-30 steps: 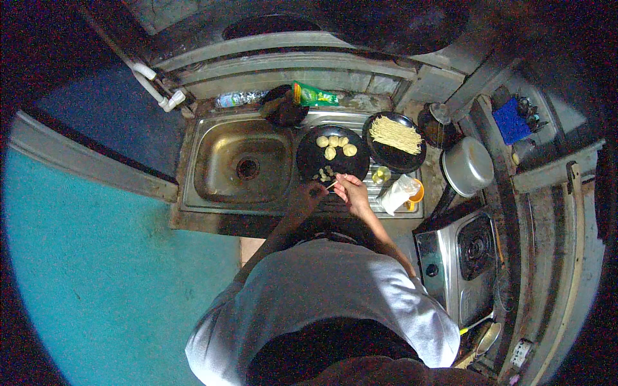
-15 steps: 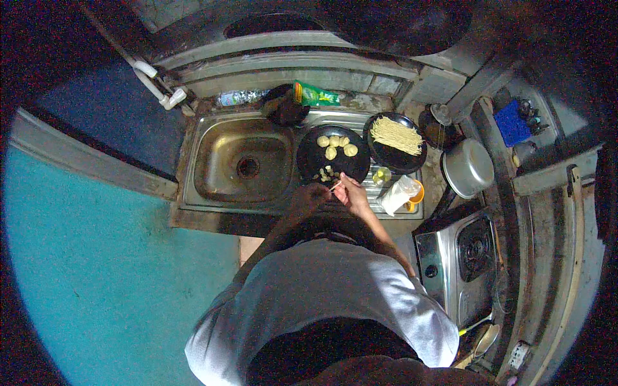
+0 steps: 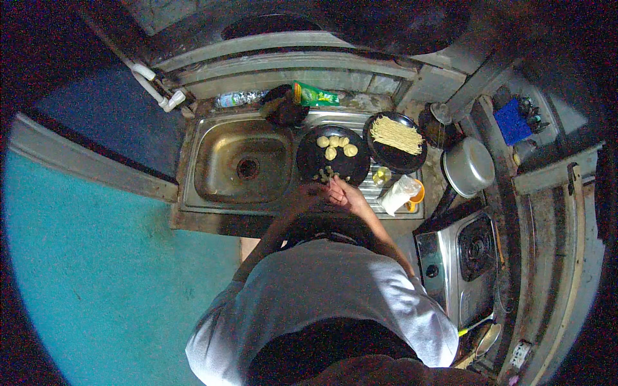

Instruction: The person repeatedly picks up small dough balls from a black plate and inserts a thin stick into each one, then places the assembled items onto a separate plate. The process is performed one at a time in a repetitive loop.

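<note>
At the near edge of a round black plate (image 3: pixel 309 156), my two hands meet close together. My right hand (image 3: pixel 346 195) has its fingers curled in, and whatever they pinch is too small to name. Beside it my left hand (image 3: pixel 311 192) lies in deep shadow, its fingers hard to make out. Several pale round dough balls (image 3: pixel 331 154) sit on the far half of the plate. Small pale pieces (image 3: pixel 327 172) are scattered on the near half, just past my fingertips.
Left of the plate is the metal sink basin (image 3: pixel 219 186). To the right are a heap of pale noodles (image 3: pixel 397 135) on another dark plate, a small yellowish cup (image 3: pixel 381 175), a white bag (image 3: pixel 399 195), an orange mug (image 3: pixel 418 191), a silver pot (image 3: pixel 468 168) and a stove (image 3: pixel 473 270).
My right hand has shifted slightly left and its fingers have curled in toward my left hand. The thin pale strip that showed between the hands is hidden now.
</note>
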